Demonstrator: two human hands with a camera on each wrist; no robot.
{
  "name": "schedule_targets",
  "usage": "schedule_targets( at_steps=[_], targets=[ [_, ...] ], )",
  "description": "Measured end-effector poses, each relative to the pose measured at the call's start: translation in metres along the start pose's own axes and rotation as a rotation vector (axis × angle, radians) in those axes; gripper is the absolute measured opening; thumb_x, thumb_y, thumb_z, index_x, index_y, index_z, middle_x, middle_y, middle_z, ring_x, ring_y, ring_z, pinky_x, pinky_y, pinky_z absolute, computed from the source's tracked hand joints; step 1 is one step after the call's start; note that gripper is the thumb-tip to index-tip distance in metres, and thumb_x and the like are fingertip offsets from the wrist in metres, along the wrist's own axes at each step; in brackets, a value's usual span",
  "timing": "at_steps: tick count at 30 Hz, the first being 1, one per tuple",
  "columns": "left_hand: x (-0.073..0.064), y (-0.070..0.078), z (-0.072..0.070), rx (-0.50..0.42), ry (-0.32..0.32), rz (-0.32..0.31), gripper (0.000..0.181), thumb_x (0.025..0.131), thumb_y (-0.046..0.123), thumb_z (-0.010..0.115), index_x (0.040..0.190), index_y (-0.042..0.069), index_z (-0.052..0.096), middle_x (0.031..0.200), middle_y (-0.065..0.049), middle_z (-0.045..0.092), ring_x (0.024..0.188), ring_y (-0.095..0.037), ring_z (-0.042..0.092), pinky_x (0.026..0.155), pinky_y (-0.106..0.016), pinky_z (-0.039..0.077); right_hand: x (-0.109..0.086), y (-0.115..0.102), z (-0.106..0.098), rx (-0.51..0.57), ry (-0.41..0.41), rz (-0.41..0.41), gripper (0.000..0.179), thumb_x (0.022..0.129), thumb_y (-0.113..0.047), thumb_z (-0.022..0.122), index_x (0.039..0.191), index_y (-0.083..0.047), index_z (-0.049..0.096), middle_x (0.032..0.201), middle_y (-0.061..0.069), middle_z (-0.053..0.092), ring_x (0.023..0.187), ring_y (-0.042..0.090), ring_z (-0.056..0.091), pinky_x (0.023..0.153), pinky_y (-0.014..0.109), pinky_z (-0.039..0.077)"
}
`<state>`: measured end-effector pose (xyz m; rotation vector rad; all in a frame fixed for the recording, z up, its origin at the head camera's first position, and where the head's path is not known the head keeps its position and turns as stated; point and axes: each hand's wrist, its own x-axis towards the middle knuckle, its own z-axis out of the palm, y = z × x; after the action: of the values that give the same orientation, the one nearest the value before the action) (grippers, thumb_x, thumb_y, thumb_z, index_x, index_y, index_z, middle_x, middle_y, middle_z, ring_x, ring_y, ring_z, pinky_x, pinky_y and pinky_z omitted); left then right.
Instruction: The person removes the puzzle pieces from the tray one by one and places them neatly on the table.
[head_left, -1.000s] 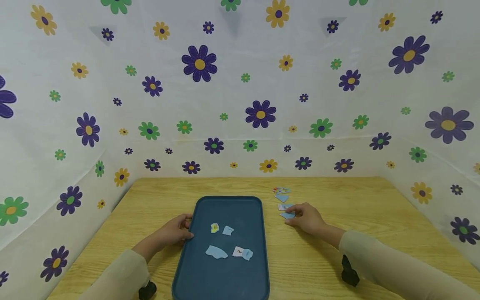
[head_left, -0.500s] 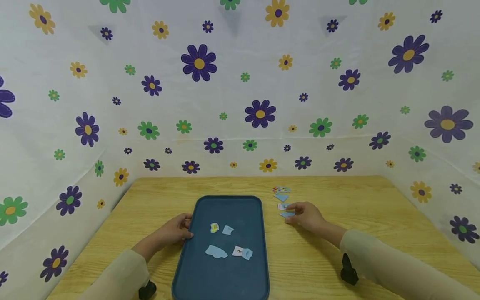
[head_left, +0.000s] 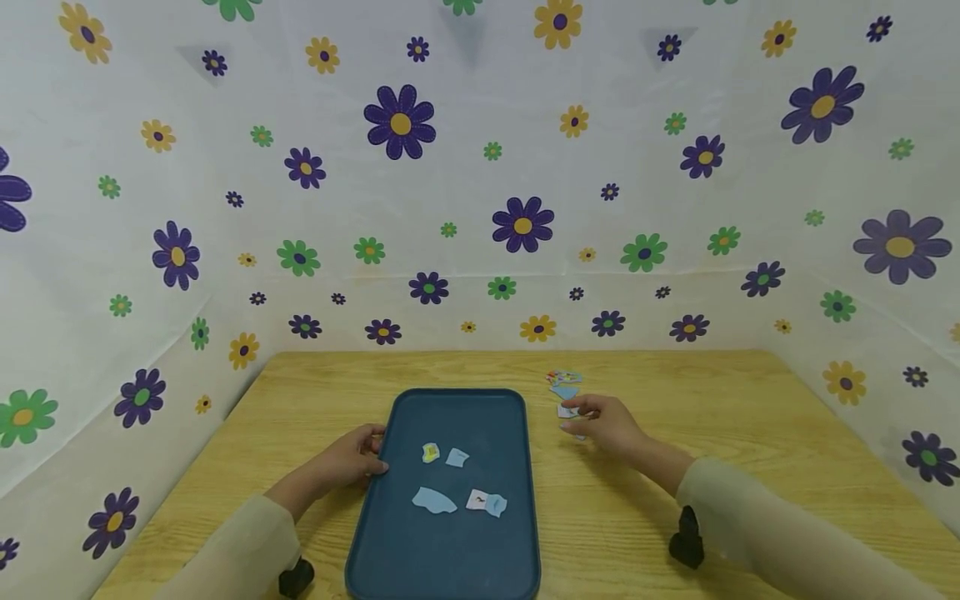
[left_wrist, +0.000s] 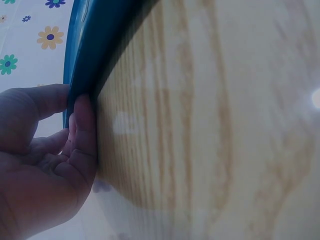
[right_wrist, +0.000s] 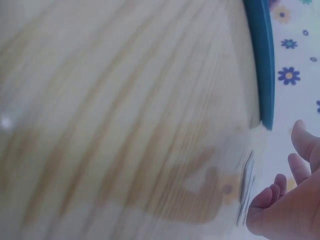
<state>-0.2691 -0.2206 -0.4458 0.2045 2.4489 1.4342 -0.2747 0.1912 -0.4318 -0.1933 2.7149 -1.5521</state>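
Note:
My left hand (head_left: 348,460) grips the left rim of a dark blue tray (head_left: 442,562). In the left wrist view, its thumb lies over the rim and a finger (left_wrist: 84,125) is tucked beneath. My right hand (head_left: 613,429) hovers just over flat puzzle pieces right of the tray, thumb and forefinger apart. A pale piece (head_left: 567,412) shows at its fingertips; a blue piece there is mostly hidden. The right wrist view shows pieces (right_wrist: 246,185) edge-on beside the hand, nothing held between its fingers.
On the tray lie a yellow piece (head_left: 431,452), a small blue piece (head_left: 457,457), a longer blue piece (head_left: 434,500) and a pink-and-blue cluster (head_left: 486,502). Beyond the right hand are a blue piece (head_left: 566,392) and multicoloured pieces (head_left: 562,377). A flower-print sheet (head_left: 450,183) surrounds the wooden table (head_left: 675,383).
My right hand has shifted slightly left and away from me, now covering more of the near blue piece. My left hand and the tray stay in place.

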Motion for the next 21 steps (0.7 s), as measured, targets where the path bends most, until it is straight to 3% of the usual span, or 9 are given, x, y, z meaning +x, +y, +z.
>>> schedule_targets(
  at_steps=[11,21],
  targets=[
    [-0.001,0.001,0.0,0.011,-0.004,0.003,0.062,0.085,-0.007,0.064,0.141,-0.006,0.039,0.103,-0.015,0.052,0.087,-0.025,0.056,0.07,-0.038,0.052,0.004,-0.016,0.023,0.029,-0.07,-0.05,0.037,0.087,-0.014,0.073,0.121,-0.002,0.065,0.116,0.017,0.058,0.095,0.024,0.053,0.074,0.033,0.046],
    [0.002,-0.002,-0.001,0.002,-0.004,-0.002,0.063,0.085,-0.007,0.065,0.142,-0.005,0.038,0.103,-0.014,0.052,0.087,-0.024,0.056,0.069,-0.038,0.052,0.01,-0.026,0.048,0.118,-0.171,-0.091,0.041,0.086,-0.015,0.075,0.124,-0.002,0.064,0.117,0.018,0.057,0.091,0.023,0.05,0.071,0.031,0.046]
  ],
)
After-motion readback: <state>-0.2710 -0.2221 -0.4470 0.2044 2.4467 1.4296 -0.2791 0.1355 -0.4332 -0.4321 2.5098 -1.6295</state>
